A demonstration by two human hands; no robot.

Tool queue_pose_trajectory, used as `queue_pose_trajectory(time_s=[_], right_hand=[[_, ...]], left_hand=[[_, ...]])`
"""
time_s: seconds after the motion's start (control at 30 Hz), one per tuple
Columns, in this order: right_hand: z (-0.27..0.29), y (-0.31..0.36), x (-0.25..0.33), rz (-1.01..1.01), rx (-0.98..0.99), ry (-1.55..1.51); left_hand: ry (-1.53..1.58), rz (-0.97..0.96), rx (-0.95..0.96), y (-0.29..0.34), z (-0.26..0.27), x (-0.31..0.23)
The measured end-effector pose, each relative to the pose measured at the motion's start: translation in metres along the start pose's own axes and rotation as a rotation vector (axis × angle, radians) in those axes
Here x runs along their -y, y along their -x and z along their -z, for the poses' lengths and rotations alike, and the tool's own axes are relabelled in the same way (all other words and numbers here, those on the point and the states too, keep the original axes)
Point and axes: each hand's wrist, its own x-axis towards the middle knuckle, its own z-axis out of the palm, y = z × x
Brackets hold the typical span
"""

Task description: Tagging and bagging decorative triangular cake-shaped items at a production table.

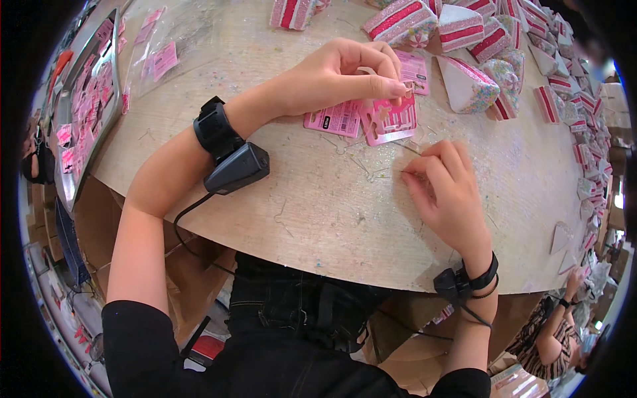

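My left hand [352, 76] is closed, thumb and fingers pinching the top of a pink printed card [393, 125] with cut-outs. Just below it, my right hand [448, 192] pinches near the tabletop; a thin wire [385, 176] runs up to the fingertips. A slim dark stick [406, 148] juts out beside its index finger. Bent wire hooks [358, 162] lie scattered between the hands. Another pink card [337, 119] rests under my left hand, and one more pink card [415, 69] lies beyond the fingertips.
Glittery cake-slice ornaments [468, 86] in pink and white crowd the far and right side of the wooden table [318, 225]. At left stand a metal tray [109, 126] of pink tags and a clear plastic bag [189, 40]. Another person [551, 331] sits at the lower right.
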Motion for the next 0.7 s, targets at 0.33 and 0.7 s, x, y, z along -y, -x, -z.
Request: queue_pose_trajectory(time_s=[0.33, 0.7], right_hand=[[0.006, 0.011, -0.014, -0.545, -0.221, -1.086], [-0.008, 0.016, -0.01, -0.248, -0.401, -0.579]], left_hand=[[-0.01, 0.101, 0.153, 0.002, -0.005, -0.008], [0.049, 0.193, 0.093, 0.0, -0.008, -0.009]])
